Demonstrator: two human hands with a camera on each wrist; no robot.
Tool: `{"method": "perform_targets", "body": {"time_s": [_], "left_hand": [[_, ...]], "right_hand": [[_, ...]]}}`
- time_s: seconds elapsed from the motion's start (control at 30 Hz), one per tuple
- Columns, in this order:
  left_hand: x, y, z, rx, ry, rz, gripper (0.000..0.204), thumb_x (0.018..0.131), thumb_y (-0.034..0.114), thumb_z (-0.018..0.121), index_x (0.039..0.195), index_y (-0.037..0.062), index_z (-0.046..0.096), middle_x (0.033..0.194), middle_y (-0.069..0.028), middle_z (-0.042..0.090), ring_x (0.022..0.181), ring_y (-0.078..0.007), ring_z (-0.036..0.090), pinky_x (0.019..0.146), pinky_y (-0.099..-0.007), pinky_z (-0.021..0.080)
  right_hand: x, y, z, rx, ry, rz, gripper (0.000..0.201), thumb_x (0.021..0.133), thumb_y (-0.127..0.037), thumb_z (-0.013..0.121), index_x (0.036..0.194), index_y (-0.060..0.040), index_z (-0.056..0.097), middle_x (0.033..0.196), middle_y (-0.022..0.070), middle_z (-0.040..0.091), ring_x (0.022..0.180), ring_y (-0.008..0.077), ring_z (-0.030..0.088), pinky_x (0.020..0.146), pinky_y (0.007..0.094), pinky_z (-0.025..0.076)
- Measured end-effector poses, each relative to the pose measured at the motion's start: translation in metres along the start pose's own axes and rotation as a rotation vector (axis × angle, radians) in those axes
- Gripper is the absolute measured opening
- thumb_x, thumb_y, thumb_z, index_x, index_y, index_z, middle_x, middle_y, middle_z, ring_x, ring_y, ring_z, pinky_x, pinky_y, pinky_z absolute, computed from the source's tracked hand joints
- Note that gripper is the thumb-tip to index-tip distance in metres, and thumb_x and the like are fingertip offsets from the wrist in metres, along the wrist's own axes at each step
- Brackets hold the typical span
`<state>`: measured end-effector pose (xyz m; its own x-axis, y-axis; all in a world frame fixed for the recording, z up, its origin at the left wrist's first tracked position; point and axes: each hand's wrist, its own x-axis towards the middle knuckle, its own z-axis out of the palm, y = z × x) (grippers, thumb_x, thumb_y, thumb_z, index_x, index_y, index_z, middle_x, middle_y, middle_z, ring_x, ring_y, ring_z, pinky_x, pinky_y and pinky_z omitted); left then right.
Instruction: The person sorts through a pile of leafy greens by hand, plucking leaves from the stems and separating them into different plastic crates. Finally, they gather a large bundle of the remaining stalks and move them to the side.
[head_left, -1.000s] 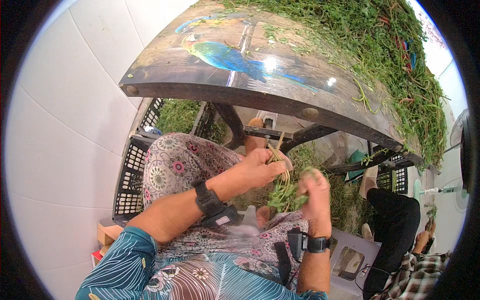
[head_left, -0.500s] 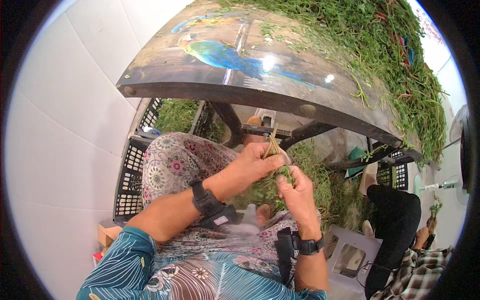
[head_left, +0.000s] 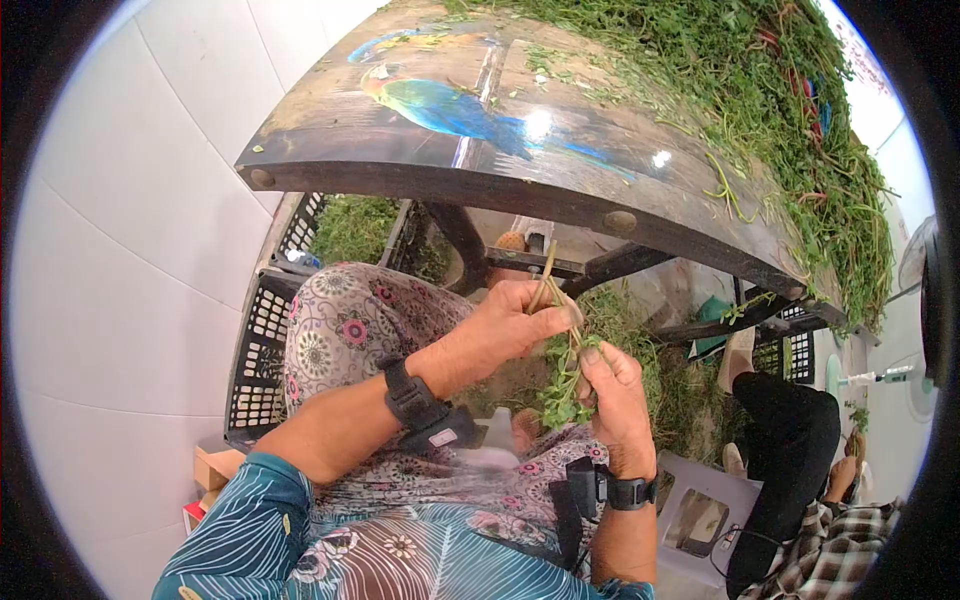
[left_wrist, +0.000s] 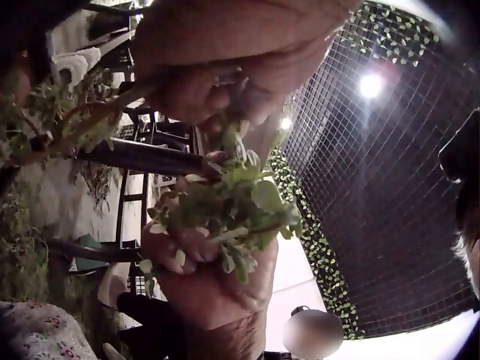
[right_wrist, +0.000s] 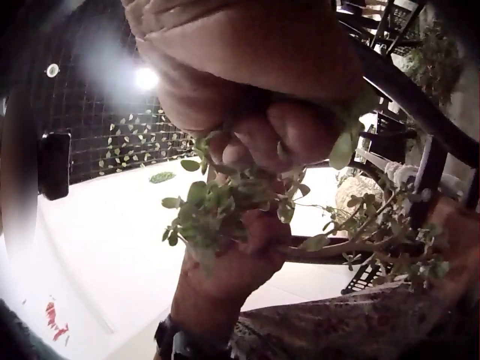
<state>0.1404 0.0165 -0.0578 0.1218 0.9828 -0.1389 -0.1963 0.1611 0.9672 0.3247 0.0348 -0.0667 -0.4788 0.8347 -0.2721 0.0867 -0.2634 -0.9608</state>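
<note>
In the head view my left hand [head_left: 540, 318] pinches a small bundle of green herb sprigs [head_left: 562, 385] by their stems [head_left: 545, 280], which stick up above the fingers. My right hand [head_left: 598, 372] sits just below and to the right, fingers curled round the leafy lower part of the bundle. Both hands are over my lap, beneath the table edge. The left wrist view has the leaves [left_wrist: 229, 202] between my left hand [left_wrist: 225, 67] and my right hand [left_wrist: 214, 292]. From the right wrist, my right hand [right_wrist: 255, 97] grips the sprigs [right_wrist: 217, 202].
A dark table [head_left: 520, 195] with a bird picture stands ahead, heaped with greens [head_left: 790, 110] on its right. Black plastic crates [head_left: 262, 350] with greens stand to the left. More cuttings [head_left: 680, 400] lie on the floor. Another seated person [head_left: 800, 470] is at the right.
My right hand came in from the right to the left hand's fingers, then slid down to grip the leafy part. The left hand stayed put with the stems.
</note>
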Motion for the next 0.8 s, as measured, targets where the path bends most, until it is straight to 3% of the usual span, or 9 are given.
{"method": "perform_targets", "body": {"time_s": [0.13,0.23,0.53,0.63,0.8], "left_hand": [[0.005,-0.011,-0.001,0.125,-0.009,0.064,0.017,0.085,0.023,0.06,0.082,0.0063,0.062,0.069,0.0083,0.051,0.059,-0.0011,0.041,0.052,-0.0189,0.033],[0.006,-0.015,-0.001,0.128,-0.012,0.061,0.015,0.083,0.02,0.061,0.08,0.0057,0.061,0.068,0.0084,0.051,0.06,-0.0011,0.041,0.053,-0.0194,0.034],[0.002,-0.005,0.003,0.125,0.008,0.062,0.011,0.082,0.016,0.06,0.078,0.0055,0.061,0.066,0.0082,0.05,0.06,-0.001,0.041,0.053,-0.0195,0.034],[0.001,-0.002,0.005,0.081,0.002,0.075,0.012,0.082,0.017,0.06,0.079,0.0052,0.061,0.067,0.0077,0.051,0.061,-0.0012,0.042,0.054,-0.0192,0.034],[0.002,-0.002,0.005,0.003,-0.018,0.09,0.013,0.083,0.017,0.06,0.083,0.004,0.062,0.071,0.0055,0.054,0.065,-0.0018,0.045,0.057,-0.0191,0.036]], "right_hand": [[0.003,-0.005,0.002,-0.12,0.088,-0.057,0.02,0.088,-0.022,0.052,0.084,-0.0043,0.058,0.065,-0.005,0.049,0.057,0.0029,0.041,0.051,0.0189,0.031],[0.004,-0.008,0.002,-0.049,0.074,-0.039,0.02,0.086,-0.022,0.054,0.087,-0.0026,0.059,0.067,-0.0037,0.051,0.06,0.0037,0.044,0.054,0.0199,0.035],[0.003,-0.004,0.011,-0.413,0.02,-0.148,0.018,0.083,-0.016,0.055,0.091,-0.0003,0.059,0.074,0.0014,0.056,0.069,0.0108,0.05,0.063,0.0272,0.042],[0.004,0.002,0.013,-0.432,0.051,-0.243,0.017,0.084,-0.014,0.053,0.094,-0.0008,0.058,0.075,0.0026,0.055,0.071,0.0098,0.048,0.064,0.0265,0.042],[0.006,0.006,0.017,-0.207,0.098,-0.129,0.019,0.085,-0.01,0.05,0.1,-0.0012,0.056,0.074,0.0025,0.055,0.069,0.0091,0.047,0.063,0.026,0.041]]}}
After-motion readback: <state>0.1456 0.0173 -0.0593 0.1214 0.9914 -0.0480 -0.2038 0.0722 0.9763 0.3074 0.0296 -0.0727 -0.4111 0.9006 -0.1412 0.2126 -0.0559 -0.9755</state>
